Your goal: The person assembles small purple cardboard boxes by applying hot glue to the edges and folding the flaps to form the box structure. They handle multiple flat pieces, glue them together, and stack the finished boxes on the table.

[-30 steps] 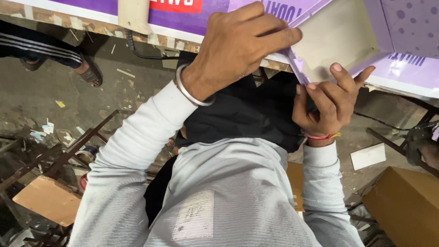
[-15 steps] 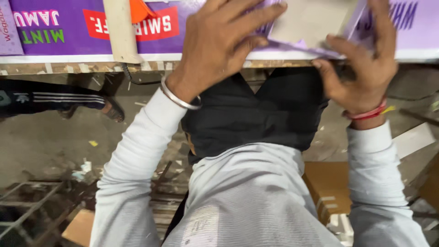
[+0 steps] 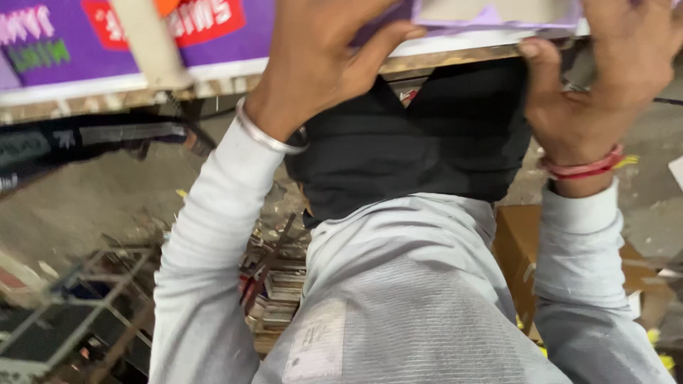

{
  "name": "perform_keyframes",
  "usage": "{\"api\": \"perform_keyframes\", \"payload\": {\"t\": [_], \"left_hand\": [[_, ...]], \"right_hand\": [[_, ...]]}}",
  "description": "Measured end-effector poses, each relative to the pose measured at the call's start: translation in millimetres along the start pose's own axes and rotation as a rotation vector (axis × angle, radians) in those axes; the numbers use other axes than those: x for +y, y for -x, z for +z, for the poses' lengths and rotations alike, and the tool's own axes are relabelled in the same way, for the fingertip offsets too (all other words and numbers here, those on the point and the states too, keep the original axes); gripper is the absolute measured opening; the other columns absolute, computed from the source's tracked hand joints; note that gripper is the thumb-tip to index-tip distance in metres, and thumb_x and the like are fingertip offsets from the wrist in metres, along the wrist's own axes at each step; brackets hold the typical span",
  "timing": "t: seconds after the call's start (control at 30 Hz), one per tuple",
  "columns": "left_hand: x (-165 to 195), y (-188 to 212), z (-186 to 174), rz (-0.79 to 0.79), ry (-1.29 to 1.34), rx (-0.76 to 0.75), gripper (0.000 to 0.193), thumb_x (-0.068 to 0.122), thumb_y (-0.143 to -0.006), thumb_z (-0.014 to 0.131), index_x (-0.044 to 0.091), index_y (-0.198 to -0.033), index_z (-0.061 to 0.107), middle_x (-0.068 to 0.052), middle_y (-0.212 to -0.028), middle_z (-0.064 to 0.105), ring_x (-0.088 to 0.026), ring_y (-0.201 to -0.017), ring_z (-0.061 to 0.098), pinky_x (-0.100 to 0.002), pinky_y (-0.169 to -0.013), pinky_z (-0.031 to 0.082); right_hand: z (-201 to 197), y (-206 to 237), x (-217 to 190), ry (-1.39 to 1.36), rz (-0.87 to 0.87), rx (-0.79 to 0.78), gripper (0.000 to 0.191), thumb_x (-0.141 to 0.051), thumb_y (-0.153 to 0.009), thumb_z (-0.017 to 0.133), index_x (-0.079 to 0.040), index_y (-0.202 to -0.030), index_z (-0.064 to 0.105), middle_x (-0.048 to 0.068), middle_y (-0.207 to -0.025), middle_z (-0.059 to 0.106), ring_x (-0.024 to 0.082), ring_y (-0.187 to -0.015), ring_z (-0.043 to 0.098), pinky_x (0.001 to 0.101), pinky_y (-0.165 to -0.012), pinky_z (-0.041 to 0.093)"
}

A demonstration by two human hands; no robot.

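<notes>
At the top edge of the view, on the wooden workbench edge (image 3: 455, 60), sits a small purple carton (image 3: 498, 14) with a pale grey-beige inner face — only its lower part shows, the rest cut off by the frame. Left hand (image 3: 320, 60) presses against the carton's left side from below the bench edge, thumb stretched out along the bench edge toward the carton, fingers curled up and over it; the fingertips run out of view, so how far they wrap cannot be told. A silver bangle (image 3: 267, 135) rings that wrist. Right hand (image 3: 605, 78) grips the carton's right side, thumb pointing up to the bench edge just under the carton, fingers closed upward around the corner. A red thread band (image 3: 583, 169) circles that wrist, just above the grey sleeve cuff.

Left of the carton, flat purple printed sheets (image 3: 71, 50) lie on the bench, with a pale cardboard strip (image 3: 149, 43) crossing them at a slant. Below the carton hangs a black garment (image 3: 413, 149) — the person's lap — and nearer the camera a light grey long-sleeved shirt (image 3: 398, 284). Well below and left of the carton, a metal frame (image 3: 78, 306) stands on a littered concrete floor (image 3: 92, 206). Below and right, a brown cardboard box (image 3: 526, 249) sits beside the right sleeve.
</notes>
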State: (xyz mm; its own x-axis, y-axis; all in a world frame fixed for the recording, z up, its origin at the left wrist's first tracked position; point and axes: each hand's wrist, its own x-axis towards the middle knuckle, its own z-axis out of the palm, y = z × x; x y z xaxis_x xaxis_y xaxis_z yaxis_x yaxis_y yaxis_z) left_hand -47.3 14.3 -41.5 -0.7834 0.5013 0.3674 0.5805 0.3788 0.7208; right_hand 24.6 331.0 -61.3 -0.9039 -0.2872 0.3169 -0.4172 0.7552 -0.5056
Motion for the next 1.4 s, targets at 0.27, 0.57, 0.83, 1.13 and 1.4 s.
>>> {"api": "perform_keyframes", "payload": {"t": [0.27,0.57,0.83,1.13,1.4], "left_hand": [[23.0,-12.1,-14.0,-0.093,-0.038,-0.058,0.043,0.000,-0.093,0.082,0.008,-0.133,0.068,-0.007,-0.120,0.074,-0.024,-0.102,0.062,-0.033,-0.088,0.051],[17.1,-8.6,-13.6,-0.064,-0.213,-0.114,0.031,-0.001,-0.090,0.082,0.008,-0.118,0.073,-0.010,-0.127,0.073,-0.026,-0.097,0.059,-0.034,-0.085,0.048],[17.4,-10.5,-12.5,-0.030,-0.272,-0.105,0.021,0.003,-0.094,0.083,0.006,-0.112,0.072,-0.010,-0.124,0.072,-0.025,-0.092,0.057,-0.035,-0.083,0.043],[18.3,-13.3,-17.1,-0.018,-0.276,-0.144,0.021,0.001,-0.092,0.082,0.005,-0.110,0.072,-0.011,-0.122,0.073,-0.025,-0.089,0.056,-0.035,-0.082,0.043],[16.4,-12.8,-15.9,0.001,-0.265,-0.131,0.020,0.003,-0.095,0.082,0.005,-0.112,0.071,-0.012,-0.116,0.074,-0.025,-0.085,0.054,-0.036,-0.083,0.042]], "right_hand": [[6.2,-22.2,-35.2,-0.041,0.112,0.077,0.045,-0.006,-0.091,0.080,-0.006,-0.135,0.070,0.012,-0.134,0.066,0.035,-0.134,0.055,0.0575,-0.119,0.028],[-8.8,-30.5,-22.5,-0.058,-0.039,0.034,0.048,0.002,-0.084,0.076,-0.007,-0.130,0.070,0.009,-0.114,0.069,0.026,-0.101,0.064,0.0383,-0.087,0.046],[-7.1,-32.5,-16.3,0.000,-0.112,0.026,0.043,0.001,-0.087,0.075,-0.008,-0.129,0.071,0.007,-0.112,0.070,0.023,-0.097,0.065,0.0350,-0.084,0.047],[-4.4,-28.6,-16.9,0.034,-0.116,0.037,0.037,0.000,-0.091,0.074,-0.009,-0.127,0.073,0.005,-0.110,0.071,0.020,-0.093,0.066,0.0312,-0.082,0.048],[-5.4,-32.4,-19.6,0.054,-0.115,0.044,0.032,-0.001,-0.095,0.074,-0.010,-0.126,0.075,0.003,-0.108,0.073,0.017,-0.089,0.067,0.0279,-0.079,0.049]]}}
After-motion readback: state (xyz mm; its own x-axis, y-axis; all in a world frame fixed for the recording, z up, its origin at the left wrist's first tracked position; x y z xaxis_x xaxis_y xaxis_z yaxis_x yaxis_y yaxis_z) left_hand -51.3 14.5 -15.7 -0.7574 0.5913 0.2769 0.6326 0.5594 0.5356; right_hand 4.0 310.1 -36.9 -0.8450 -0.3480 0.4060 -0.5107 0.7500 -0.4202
